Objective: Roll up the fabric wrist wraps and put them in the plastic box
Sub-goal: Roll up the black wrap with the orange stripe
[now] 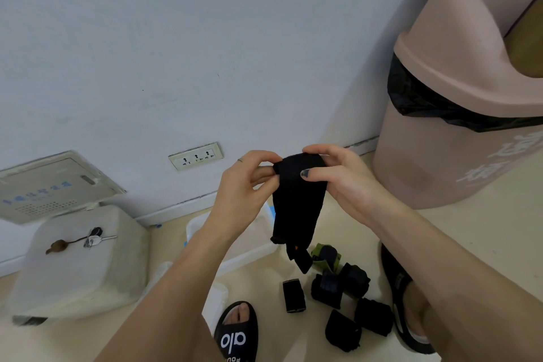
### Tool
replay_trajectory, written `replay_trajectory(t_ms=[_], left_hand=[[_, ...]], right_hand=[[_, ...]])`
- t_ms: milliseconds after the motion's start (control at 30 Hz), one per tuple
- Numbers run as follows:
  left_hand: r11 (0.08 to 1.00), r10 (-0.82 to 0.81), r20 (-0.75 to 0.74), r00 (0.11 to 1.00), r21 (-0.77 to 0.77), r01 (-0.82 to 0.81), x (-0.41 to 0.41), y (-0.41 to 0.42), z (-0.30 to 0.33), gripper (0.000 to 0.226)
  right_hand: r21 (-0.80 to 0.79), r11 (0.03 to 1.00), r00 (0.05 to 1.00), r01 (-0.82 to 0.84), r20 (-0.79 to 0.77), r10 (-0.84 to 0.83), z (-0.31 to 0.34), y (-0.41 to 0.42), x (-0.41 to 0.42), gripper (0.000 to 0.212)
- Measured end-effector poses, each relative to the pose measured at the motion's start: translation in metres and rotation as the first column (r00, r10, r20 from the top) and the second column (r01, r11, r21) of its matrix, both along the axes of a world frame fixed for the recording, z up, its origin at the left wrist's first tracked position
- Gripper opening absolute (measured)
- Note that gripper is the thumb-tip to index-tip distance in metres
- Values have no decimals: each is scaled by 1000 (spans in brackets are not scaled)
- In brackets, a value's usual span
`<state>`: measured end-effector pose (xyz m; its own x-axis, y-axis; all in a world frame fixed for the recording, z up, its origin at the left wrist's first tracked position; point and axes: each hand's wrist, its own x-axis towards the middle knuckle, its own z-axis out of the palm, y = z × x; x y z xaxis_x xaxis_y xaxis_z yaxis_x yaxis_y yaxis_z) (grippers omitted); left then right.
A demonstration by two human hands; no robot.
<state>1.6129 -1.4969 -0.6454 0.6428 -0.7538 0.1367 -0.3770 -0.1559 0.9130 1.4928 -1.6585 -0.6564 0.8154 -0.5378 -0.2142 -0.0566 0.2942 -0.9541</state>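
Pinched at top edge by both hands [296, 176]: limp black fabric wrist wrap [296, 203]; light, floppy; best gripped at rolled end.

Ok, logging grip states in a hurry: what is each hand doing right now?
Left hand: pinches the top edge of the black wrist wrap.
Right hand: grips the same wrap's top, thumb across its front.

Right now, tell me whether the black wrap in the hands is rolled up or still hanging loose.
Mostly loose. Both hands pinch the wrap at its top, left hand and right hand, and the rest hangs down unrolled.
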Motion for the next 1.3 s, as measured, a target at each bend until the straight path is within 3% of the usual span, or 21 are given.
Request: replay_trajectory(t_ms=[100, 233, 400, 533, 700, 833, 1100, 1300], left_hand=[[1000, 14, 125, 992, 25, -17, 1, -1, 2, 24], [997, 46, 292, 955, 50, -63, 4, -3, 3, 17], [997, 75, 181, 981, 10, -78, 9, -2, 2, 13], [997, 77, 92, 993, 23, -79, 9, -1, 4, 13], [998, 35, 14, 999, 50, -36, 2, 1, 7, 32], [998, 51, -63, 997, 33, -49, -2, 0, 8, 38], [998, 66, -198, 978, 11, -65, 2, 0, 12, 48], [986, 158, -278, 948, -2, -165, -9, -8, 9, 43]], right_hand=[[-40, 998, 999, -41, -3, 41, 2, -2, -1, 52], [-216, 975, 999, -46, -21, 42, 5, -1, -2, 43], [-429, 903, 1000, -23, -8, 22, 6, 3, 0, 18], [-497, 868, 1000, -9, -12, 4, 6, 6, 5, 14], [-421, 907, 1000, -3, 11, 8, 7, 12, 8, 39], [-373, 927, 999, -31, 14, 39, 6, 13, 8, 33], [-530, 835, 989, -146, -93, 114, 8, 13, 7, 28], [-220, 971, 993, -90, -93, 71, 3, 33, 11, 29]])
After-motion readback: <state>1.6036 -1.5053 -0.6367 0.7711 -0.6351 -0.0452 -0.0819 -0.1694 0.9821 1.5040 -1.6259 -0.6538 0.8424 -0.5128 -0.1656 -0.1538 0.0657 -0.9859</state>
